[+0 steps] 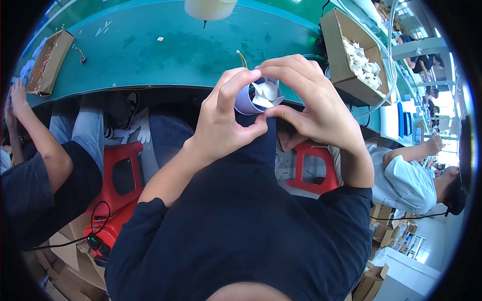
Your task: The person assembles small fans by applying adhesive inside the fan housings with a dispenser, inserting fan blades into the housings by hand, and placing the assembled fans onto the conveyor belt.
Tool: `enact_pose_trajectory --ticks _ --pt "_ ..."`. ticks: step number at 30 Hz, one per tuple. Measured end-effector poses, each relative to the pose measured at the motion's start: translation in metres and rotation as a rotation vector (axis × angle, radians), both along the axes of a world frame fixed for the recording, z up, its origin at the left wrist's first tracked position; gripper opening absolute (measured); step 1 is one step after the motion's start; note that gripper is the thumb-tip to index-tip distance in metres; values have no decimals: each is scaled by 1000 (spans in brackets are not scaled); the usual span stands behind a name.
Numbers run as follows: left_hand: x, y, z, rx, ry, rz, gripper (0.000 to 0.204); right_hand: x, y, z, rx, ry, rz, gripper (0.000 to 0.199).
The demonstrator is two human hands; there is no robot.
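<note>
Slippage is looking like the main risk: the small round pale-lilac plastic housing with white fan-like blades is being gripped only at fingertips, above the lap and short of the teal bench top, so a loosened pinch could be sending it down among the red plastic stools; judging by how the fingers are crowding the thin white blades, too hard a squeeze could also be bending one. Going left to right, the left hand is curling closed round the housing's left side, thumb and forefinger bending over its rim and touching it. The housing is sitting between the two hands, its open face turning toward the right hand. The right hand is arching over the top and right of it, fingertips pinching at the blades, nearly closed on the piece. Just right of that hand an open brown cardboard box of white plastic parts is resting on the bench; well to the left of the left hand a second open cardboard box is lying near a co-worker's arm.
</note>
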State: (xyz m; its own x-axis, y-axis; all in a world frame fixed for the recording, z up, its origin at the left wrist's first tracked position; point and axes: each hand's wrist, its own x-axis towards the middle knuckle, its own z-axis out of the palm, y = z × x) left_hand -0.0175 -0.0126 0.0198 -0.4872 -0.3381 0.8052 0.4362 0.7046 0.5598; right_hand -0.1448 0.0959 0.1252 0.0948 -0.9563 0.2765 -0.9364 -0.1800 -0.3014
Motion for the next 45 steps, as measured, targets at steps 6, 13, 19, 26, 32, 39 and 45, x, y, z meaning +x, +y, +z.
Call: enact_pose_trajectory --ticks 6,13,19,26,32,39,45 --pt "-6 2 0 102 37 -25 76 -2 -1 5 59 84 17 48" --pt "-7 1 0 95 20 -12 75 2 -2 12 86 174 -8 47" --pt "-4 0 4 85 9 -18 73 5 -4 8 42 150 -20 42" --pt "-1 -2 2 66 -3 -16 74 3 -4 3 37 151 -1 29" --pt "0 -8 5 -9 4 -45 79 6 -11 3 33 268 -13 21" --pt "-2 -6 0 71 15 -39 73 10 -3 2 -65 -168 -185 36" --pt "5 -3 -6 141 -10 -6 69 4 -17 -32 -137 -251 -225 45"
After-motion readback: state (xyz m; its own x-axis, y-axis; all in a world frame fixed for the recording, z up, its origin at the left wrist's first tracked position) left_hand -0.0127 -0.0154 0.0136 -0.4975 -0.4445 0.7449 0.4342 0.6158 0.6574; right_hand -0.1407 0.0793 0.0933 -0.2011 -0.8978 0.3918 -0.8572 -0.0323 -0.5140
